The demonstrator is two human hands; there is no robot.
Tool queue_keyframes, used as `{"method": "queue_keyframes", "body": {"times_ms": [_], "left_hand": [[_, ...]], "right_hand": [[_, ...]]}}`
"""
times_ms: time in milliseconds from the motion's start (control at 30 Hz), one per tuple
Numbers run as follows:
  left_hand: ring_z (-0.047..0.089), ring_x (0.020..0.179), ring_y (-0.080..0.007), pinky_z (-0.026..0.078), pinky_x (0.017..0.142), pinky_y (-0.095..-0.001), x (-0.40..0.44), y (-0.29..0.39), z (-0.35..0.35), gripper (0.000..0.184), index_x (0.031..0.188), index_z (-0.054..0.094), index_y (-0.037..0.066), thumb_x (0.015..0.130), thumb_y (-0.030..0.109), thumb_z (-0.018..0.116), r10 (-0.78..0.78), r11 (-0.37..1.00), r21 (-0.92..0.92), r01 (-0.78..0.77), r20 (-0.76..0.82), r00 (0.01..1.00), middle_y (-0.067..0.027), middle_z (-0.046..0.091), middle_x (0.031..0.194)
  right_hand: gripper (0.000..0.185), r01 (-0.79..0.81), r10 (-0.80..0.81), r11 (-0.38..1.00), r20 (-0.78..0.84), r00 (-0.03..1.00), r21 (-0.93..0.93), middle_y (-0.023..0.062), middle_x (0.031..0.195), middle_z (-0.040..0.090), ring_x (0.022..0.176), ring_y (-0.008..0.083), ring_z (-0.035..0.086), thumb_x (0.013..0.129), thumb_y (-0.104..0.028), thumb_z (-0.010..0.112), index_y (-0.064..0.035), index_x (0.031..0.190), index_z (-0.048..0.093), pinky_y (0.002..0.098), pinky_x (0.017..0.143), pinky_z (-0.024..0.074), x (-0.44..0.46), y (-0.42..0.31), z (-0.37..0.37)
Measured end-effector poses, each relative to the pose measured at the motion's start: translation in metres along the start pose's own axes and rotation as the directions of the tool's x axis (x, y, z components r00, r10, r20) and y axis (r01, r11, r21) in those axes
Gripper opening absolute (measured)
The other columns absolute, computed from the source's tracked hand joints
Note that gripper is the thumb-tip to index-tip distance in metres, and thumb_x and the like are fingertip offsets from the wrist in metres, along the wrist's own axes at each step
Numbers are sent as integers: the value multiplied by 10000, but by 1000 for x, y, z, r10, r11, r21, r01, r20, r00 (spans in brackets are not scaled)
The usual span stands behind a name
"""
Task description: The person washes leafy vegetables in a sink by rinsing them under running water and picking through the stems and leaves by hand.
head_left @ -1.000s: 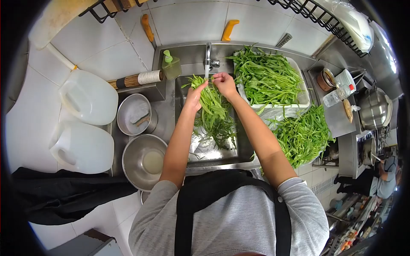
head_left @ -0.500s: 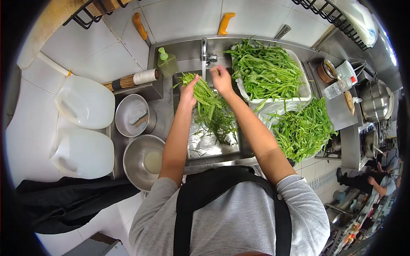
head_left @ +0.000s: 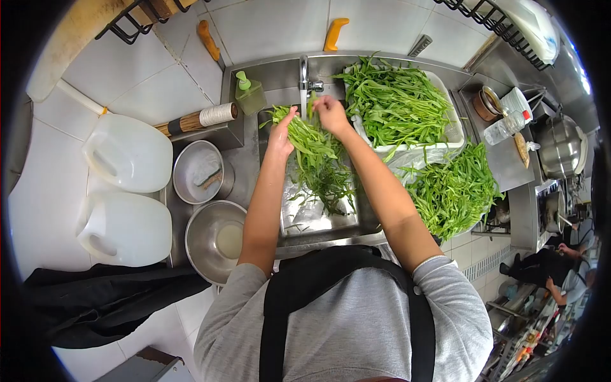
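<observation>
My left hand (head_left: 281,135) is wrapped round a bunch of leafy greens (head_left: 310,153) that hangs down into the metal sink (head_left: 318,240). Close to the running tap (head_left: 303,73), my right hand (head_left: 331,115) is pinched on a green piece at the top of the bunch; the fingertips are slightly blurred. Water falls beside the greens, between my two hands. A white basket (head_left: 453,130) heaped with long green leaves stands right of the sink, and a second pile of greens (head_left: 455,191) lies nearer to me. Loose bits of leaf are on the sink bottom.
Two metal bowls (head_left: 216,240) stand left of the sink, beside two white plastic jugs (head_left: 127,228). A soap bottle (head_left: 249,95) is at the back left corner. On the right are a clear bottle (head_left: 505,129) and a large pot (head_left: 560,149). Two people (head_left: 560,267) are far right.
The view has shifted slightly. My right hand moved a little away from the greens and came back to their top. My left hand has kept its hold. More of the people at far right shows.
</observation>
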State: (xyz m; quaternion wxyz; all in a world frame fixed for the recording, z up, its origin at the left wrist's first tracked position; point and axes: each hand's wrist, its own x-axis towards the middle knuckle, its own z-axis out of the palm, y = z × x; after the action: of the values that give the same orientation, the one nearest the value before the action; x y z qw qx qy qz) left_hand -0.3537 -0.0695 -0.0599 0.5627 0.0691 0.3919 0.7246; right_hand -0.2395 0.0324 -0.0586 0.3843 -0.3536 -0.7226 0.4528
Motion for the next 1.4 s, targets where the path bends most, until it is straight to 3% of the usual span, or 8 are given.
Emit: {"method": "queue_keyframes", "body": {"times_ms": [200,400,667,867,967,1100,1167,1400], "left_hand": [[570,775,-178,492,669,-320,2,-2,-9,204,923,583,69,784,198,656,-27,997,-75,20,-92,995,-31,569,856],[568,751,-145,491,630,-302,-8,-1,7,260,1017,580,70,792,182,645,32,999,3,-32,13,999,-19,569,873],[586,728,-145,498,621,-295,-11,5,17,231,980,579,26,780,119,650,146,985,95,-147,20,989,-53,596,859],[583,715,-144,488,608,-293,-10,-8,16,217,960,586,31,772,111,659,161,982,105,-159,-11,987,-49,597,875],[577,704,-142,478,599,-292,-13,-9,16,237,972,582,27,763,102,667,171,970,186,-158,-54,984,-41,595,859],[569,772,-157,464,650,-293,7,-20,-14,329,1020,567,4,710,28,675,213,888,413,-204,25,977,-51,587,909],[575,846,-182,475,700,-291,10,-21,-16,366,1086,549,-6,735,49,638,282,824,435,-363,241,929,-85,588,998],[533,979,-210,449,818,-337,13,-10,-14,426,1151,484,-11,738,-28,591,2,906,405,-123,288,958,-108,529,1131]], "right_hand": [[172,-65,76,997,-340,937,45,109,680,587,624,198,552,836,-153,480,10,822,532,308,622,436,18,-11,-18],[181,-47,46,999,207,977,2,83,682,600,637,158,556,790,-182,551,-10,823,595,294,638,439,5,-21,-12],[174,-72,88,995,327,941,-62,17,623,558,576,80,468,792,-177,562,-10,768,602,250,564,407,-11,-36,-8],[187,51,-79,940,-70,994,-338,153,651,586,593,252,568,806,-175,502,-12,799,594,344,597,441,-8,-23,10],[210,-246,210,963,-263,942,-112,224,831,600,803,392,574,818,-181,470,-3,795,580,414,707,460,-3,-23,6],[148,252,-130,664,223,966,-704,135,768,609,702,276,594,782,-201,530,-103,809,638,369,644,476,-3,-15,3],[269,312,-269,909,184,946,-278,74,862,626,783,234,595,645,-302,656,-135,855,657,356,718,474,-8,20,15],[318,-137,122,984,-125,985,-115,211,770,597,742,350,584,703,-303,638,-6,817,619,392,684,463,-29,-14,6]]}}
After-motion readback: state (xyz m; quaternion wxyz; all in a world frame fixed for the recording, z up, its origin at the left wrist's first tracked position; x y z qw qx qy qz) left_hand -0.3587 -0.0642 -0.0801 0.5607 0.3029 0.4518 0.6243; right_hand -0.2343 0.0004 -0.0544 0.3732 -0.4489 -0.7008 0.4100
